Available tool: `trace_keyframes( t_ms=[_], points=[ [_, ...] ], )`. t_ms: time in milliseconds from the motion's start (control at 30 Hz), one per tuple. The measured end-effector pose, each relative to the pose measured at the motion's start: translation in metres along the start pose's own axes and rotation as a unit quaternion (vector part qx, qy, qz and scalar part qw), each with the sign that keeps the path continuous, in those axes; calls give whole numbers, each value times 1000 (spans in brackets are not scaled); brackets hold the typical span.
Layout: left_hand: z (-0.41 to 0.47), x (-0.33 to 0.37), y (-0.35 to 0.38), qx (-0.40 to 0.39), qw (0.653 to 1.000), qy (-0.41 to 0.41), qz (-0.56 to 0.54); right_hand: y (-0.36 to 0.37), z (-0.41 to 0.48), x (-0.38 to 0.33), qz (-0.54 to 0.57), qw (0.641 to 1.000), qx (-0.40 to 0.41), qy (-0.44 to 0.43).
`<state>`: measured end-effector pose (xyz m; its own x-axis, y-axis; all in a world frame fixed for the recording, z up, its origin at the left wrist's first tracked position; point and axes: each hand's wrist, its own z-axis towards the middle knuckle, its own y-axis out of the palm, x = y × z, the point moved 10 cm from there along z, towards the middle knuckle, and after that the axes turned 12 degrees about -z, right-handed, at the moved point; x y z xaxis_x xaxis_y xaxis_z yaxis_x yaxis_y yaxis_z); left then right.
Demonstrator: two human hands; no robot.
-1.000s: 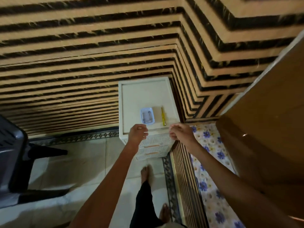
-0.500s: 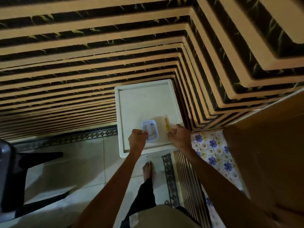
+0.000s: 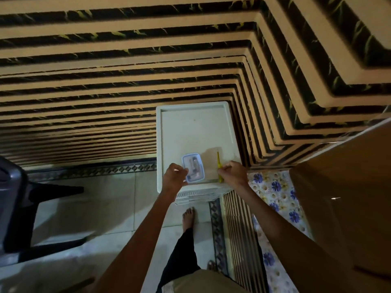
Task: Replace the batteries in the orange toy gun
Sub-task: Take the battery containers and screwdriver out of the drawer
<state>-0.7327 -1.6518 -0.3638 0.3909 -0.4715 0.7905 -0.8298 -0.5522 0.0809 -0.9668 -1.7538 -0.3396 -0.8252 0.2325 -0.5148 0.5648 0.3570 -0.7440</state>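
Observation:
A small clear plastic box with a blue rim (image 3: pixel 193 167) lies on the flat top of a white plastic drawer unit (image 3: pixel 194 127), near its front edge. Something dark shows inside the box. My left hand (image 3: pixel 174 178) grips the box's left side. A thin yellow screwdriver (image 3: pixel 219 164) lies to the right of the box, and my right hand (image 3: pixel 233 173) closes on its near end. No orange toy gun is in view.
Striped tan and black walls meet in a corner behind the drawer unit. A dark plastic chair (image 3: pixel 17 199) stands at the left on the tiled floor. A flowered cloth (image 3: pixel 277 199) and a brown wooden panel (image 3: pixel 342 197) lie to the right. My bare foot (image 3: pixel 188 216) stands below the unit.
I have stepped closer and look more steeply down. Both hands moved from the unit's front edge onto its top, the left onto the box, the right onto the screwdriver.

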Motion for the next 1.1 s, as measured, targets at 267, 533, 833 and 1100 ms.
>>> trace_keyframes(
  t_ms=[267,533,833,1100],
  points=[
    [-131,-29,-49,22,992,51,-115,6,-120,24,116,986,-72,-94],
    [-284,-88,-140,76,973,81,-200,44,-257,20,140,964,-164,-153],
    [-416,-176,-290,184,953,93,-223,153,-406,-17,72,929,-292,-216],
    [-543,-233,-466,263,923,128,-249,291,-574,-73,59,890,-389,-232]
  ],
)
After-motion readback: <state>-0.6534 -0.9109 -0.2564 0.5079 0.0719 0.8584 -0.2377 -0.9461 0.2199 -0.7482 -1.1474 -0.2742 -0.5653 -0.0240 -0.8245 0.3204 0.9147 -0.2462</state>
